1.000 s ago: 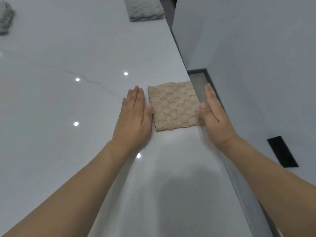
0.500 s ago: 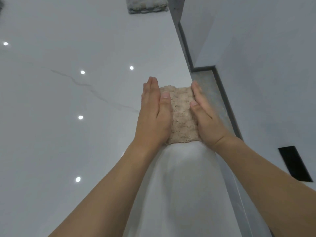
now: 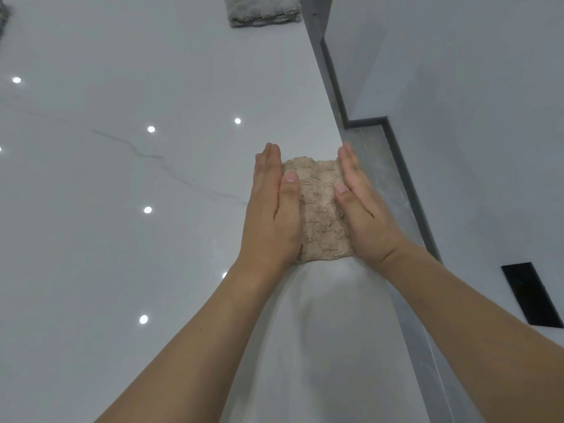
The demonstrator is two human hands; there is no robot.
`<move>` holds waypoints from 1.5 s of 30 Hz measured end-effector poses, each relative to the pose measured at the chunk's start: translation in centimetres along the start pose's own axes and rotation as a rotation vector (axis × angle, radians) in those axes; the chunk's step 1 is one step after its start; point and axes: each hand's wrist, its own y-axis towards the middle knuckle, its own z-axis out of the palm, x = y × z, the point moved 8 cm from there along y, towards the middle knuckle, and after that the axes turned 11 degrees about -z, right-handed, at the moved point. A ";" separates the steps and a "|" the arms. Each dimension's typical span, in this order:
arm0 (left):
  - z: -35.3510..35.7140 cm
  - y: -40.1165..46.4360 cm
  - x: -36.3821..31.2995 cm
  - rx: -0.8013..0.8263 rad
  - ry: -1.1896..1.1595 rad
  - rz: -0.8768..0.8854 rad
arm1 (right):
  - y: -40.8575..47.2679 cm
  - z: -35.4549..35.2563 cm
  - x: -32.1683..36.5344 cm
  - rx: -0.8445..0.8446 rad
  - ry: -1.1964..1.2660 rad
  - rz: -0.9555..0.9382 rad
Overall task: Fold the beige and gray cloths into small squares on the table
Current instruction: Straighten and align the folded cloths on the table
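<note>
A beige textured cloth point(image 3: 320, 209), folded into a small square, lies on the glossy white table point(image 3: 137, 239) near its right edge. My left hand point(image 3: 273, 209) presses flat against the cloth's left side with straight fingers. My right hand point(image 3: 360, 206) presses flat against its right side, so the cloth is squeezed between both palms and only its middle strip shows. A folded gray cloth point(image 3: 262, 9) lies at the table's far edge, partly cut off by the frame.
The table's right edge point(image 3: 332, 117) runs right beside my right hand, with gray floor point(image 3: 384, 190) and a white wall beyond. Another gray fuzzy item point(image 3: 3, 13) peeks in at the far left. A black rectangle point(image 3: 531, 294) sits low on the wall.
Both hands have moved inward from beside the beige cloth onto its sides, covering its left and right parts. The cloth has stayed flat in place.
</note>
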 end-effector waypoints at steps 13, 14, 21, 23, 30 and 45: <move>-0.5 0.8 1.8 0.012 0.964 0.284 | -0.3 -0.1 0.3 0.155 -0.850 0.081; -0.6 0.9 1.7 0.020 0.971 0.283 | -0.4 -0.1 0.2 0.151 -0.866 0.092; -2.7 3.4 1.2 0.216 1.004 0.362 | -3.1 -1.8 1.2 -0.332 -0.762 0.319; -3.2 5.8 0.4 0.339 0.942 0.425 | -5.1 -1.3 2.4 -0.606 -0.543 0.388; 0.8 9.0 -3.4 0.754 0.614 0.475 | -7.2 3.1 4.8 -1.149 -0.215 0.452; 4.7 7.8 -3.4 1.076 0.493 0.483 | -5.5 5.1 4.7 -1.333 -0.306 0.531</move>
